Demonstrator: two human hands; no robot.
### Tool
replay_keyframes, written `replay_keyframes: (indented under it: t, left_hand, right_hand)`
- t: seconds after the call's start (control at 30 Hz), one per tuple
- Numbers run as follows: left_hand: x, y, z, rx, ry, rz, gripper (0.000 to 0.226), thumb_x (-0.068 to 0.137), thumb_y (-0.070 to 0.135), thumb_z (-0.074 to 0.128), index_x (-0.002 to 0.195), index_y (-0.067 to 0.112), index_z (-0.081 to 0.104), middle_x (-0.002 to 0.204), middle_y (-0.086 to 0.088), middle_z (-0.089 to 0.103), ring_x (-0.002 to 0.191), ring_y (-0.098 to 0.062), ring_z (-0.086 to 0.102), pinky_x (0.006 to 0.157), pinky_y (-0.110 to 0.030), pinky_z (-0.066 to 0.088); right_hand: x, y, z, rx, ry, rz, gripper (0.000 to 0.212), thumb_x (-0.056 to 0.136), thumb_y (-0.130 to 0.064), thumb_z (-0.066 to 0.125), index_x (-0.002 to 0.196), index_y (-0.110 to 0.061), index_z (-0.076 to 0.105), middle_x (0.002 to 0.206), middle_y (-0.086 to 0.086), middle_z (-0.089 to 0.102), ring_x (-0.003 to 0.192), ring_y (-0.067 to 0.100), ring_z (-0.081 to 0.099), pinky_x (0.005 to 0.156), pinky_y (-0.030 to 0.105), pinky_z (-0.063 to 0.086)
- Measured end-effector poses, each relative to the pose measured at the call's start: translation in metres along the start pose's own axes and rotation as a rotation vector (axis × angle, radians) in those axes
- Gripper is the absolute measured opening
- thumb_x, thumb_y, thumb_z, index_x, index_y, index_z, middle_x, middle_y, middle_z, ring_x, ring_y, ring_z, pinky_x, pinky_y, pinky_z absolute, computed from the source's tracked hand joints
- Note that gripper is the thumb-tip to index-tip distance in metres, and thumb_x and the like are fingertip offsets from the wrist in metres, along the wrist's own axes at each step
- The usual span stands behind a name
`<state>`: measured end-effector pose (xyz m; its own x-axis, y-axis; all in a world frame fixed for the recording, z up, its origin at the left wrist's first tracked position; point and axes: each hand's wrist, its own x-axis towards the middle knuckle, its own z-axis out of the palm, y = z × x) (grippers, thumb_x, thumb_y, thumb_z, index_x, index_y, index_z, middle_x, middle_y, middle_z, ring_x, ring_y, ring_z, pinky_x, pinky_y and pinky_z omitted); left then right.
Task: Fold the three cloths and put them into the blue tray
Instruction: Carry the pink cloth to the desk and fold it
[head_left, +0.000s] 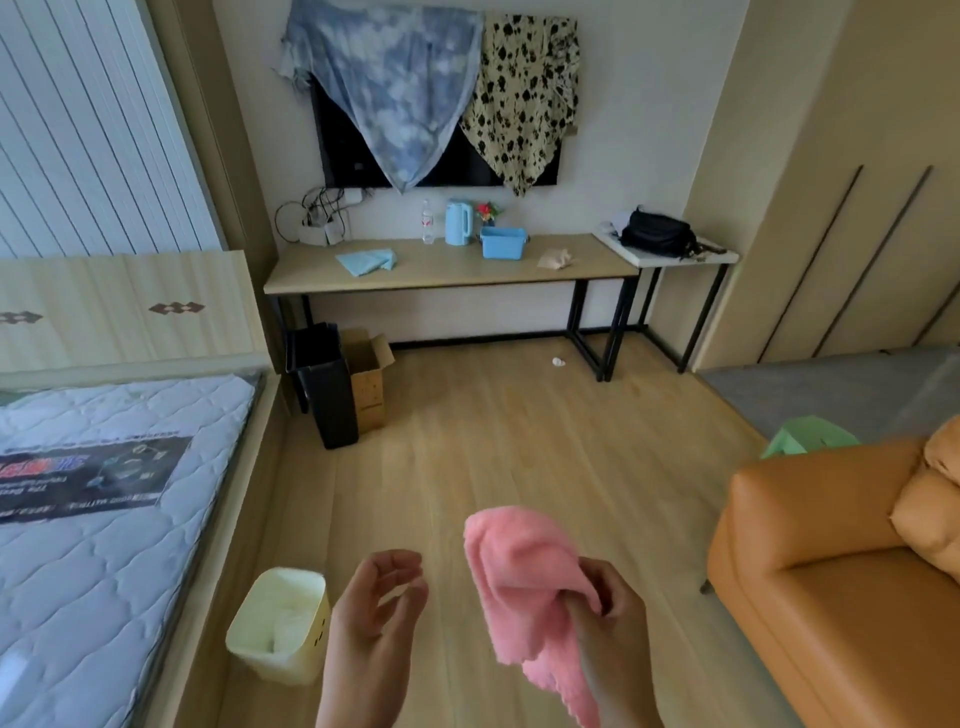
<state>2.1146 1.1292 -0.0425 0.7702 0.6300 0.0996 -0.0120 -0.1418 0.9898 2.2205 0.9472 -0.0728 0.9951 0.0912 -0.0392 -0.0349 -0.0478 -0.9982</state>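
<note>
My right hand (613, 618) grips a fluffy pink cloth (519, 566), which hangs bunched in front of me above the floor. My left hand (374, 613) hovers beside it with fingers loosely curled, holding nothing. Far across the room, a blue tray (503, 242) stands on a long wooden table (447, 278). A light blue cloth (366, 260) lies flat on the table's left part. A crumpled beige cloth (555, 258) lies to the right of the tray.
A cream waste bin (278, 623) stands by my left hand, next to the mattress (104, 493). An orange sofa (841, 571) fills the right. A black bin (322, 384) and a cardboard box (366, 379) stand left of the table. A kettle (458, 222) and a bottle (427, 221) are on the table.
</note>
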Motion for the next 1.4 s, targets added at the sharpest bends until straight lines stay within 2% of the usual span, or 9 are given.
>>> replay_keyframes:
  t: [0.2, 0.33, 0.47, 0.67, 0.8, 1.0, 1.13, 1.27, 1.4]
  left_hand:
    - [0.108, -0.004, 0.061, 0.008, 0.053, -0.002, 0.019, 0.089, 0.001, 0.067, 0.097, 0.018, 0.07, 0.097, -0.002, 0.075, 0.098, -0.011, 0.07, 0.08, -0.017, 0.056]
    - [0.186, -0.019, 0.097, -0.012, 0.093, -0.032, 0.013, 0.088, 0.007, 0.067, 0.095, 0.018, 0.07, 0.096, 0.001, 0.075, 0.097, -0.011, 0.07, 0.076, -0.02, 0.056]
    - [0.287, -0.036, 0.138, -0.024, 0.106, -0.049, 0.017, 0.09, 0.001, 0.065, 0.095, 0.017, 0.069, 0.096, 0.004, 0.074, 0.098, -0.008, 0.068, 0.079, -0.025, 0.053]
    - [0.445, -0.029, 0.2, -0.022, 0.082, -0.03, 0.014, 0.092, 0.007, 0.063, 0.099, 0.018, 0.067, 0.098, 0.007, 0.071, 0.098, -0.002, 0.065, 0.081, -0.023, 0.052]
    - [0.533, -0.021, 0.232, 0.03, 0.054, -0.001, 0.015, 0.093, 0.012, 0.063, 0.103, 0.022, 0.065, 0.106, 0.009, 0.069, 0.102, -0.001, 0.065, 0.086, -0.023, 0.053]
    - [0.673, -0.033, 0.278, 0.077, 0.088, 0.006, 0.015, 0.093, 0.012, 0.062, 0.102, 0.024, 0.064, 0.102, 0.015, 0.068, 0.101, -0.001, 0.064, 0.086, -0.025, 0.053]
    - [0.774, -0.042, 0.315, 0.09, 0.123, 0.009, 0.019, 0.092, 0.006, 0.062, 0.098, 0.023, 0.065, 0.099, 0.012, 0.07, 0.098, -0.005, 0.066, 0.084, -0.026, 0.053]
    - [0.863, -0.042, 0.346, 0.1, 0.16, -0.01, 0.018, 0.093, 0.01, 0.064, 0.105, 0.024, 0.065, 0.103, 0.01, 0.071, 0.099, -0.007, 0.067, 0.087, -0.029, 0.055]
    - [0.946, -0.045, 0.369, 0.103, 0.206, -0.017, 0.02, 0.092, 0.015, 0.066, 0.11, 0.025, 0.063, 0.11, 0.009, 0.069, 0.105, -0.006, 0.065, 0.087, -0.026, 0.055]
  right_hand:
    - [0.133, -0.017, 0.019, 0.004, -0.084, 0.026, 0.026, 0.087, 0.008, 0.058, 0.083, -0.013, 0.073, 0.079, 0.007, 0.075, 0.073, 0.02, 0.069, 0.062, 0.026, 0.054]
    - [0.219, -0.013, 0.036, 0.002, -0.1, 0.036, 0.023, 0.087, 0.01, 0.059, 0.084, -0.008, 0.073, 0.077, 0.007, 0.075, 0.069, 0.016, 0.069, 0.057, 0.02, 0.053]
    - [0.32, -0.006, 0.064, -0.028, -0.111, 0.044, 0.023, 0.088, 0.01, 0.059, 0.085, -0.008, 0.073, 0.079, 0.008, 0.075, 0.075, 0.023, 0.07, 0.06, 0.024, 0.055]
    - [0.477, -0.033, 0.112, -0.027, -0.138, 0.028, 0.026, 0.088, 0.009, 0.056, 0.084, -0.011, 0.072, 0.077, 0.006, 0.073, 0.069, 0.015, 0.066, 0.058, 0.021, 0.052]
    - [0.575, -0.047, 0.138, 0.013, -0.107, 0.035, 0.023, 0.087, 0.003, 0.059, 0.081, -0.014, 0.072, 0.076, 0.004, 0.072, 0.069, 0.016, 0.064, 0.062, 0.03, 0.051]
    - [0.727, -0.048, 0.193, 0.043, -0.154, 0.036, 0.023, 0.089, 0.003, 0.059, 0.085, -0.015, 0.073, 0.081, 0.004, 0.075, 0.076, 0.019, 0.069, 0.066, 0.029, 0.056]
    - [0.838, -0.043, 0.233, 0.018, -0.222, 0.017, 0.023, 0.088, 0.001, 0.061, 0.084, -0.018, 0.073, 0.082, 0.002, 0.074, 0.082, 0.024, 0.07, 0.071, 0.038, 0.058]
    - [0.938, -0.054, 0.269, 0.005, -0.323, 0.023, 0.022, 0.086, 0.0, 0.059, 0.085, -0.017, 0.073, 0.086, 0.005, 0.075, 0.085, 0.031, 0.071, 0.074, 0.051, 0.06]
    - [1.026, -0.071, 0.31, -0.019, -0.388, 0.014, 0.022, 0.085, 0.004, 0.057, 0.082, -0.013, 0.071, 0.08, 0.009, 0.073, 0.075, 0.025, 0.067, 0.064, 0.035, 0.055]
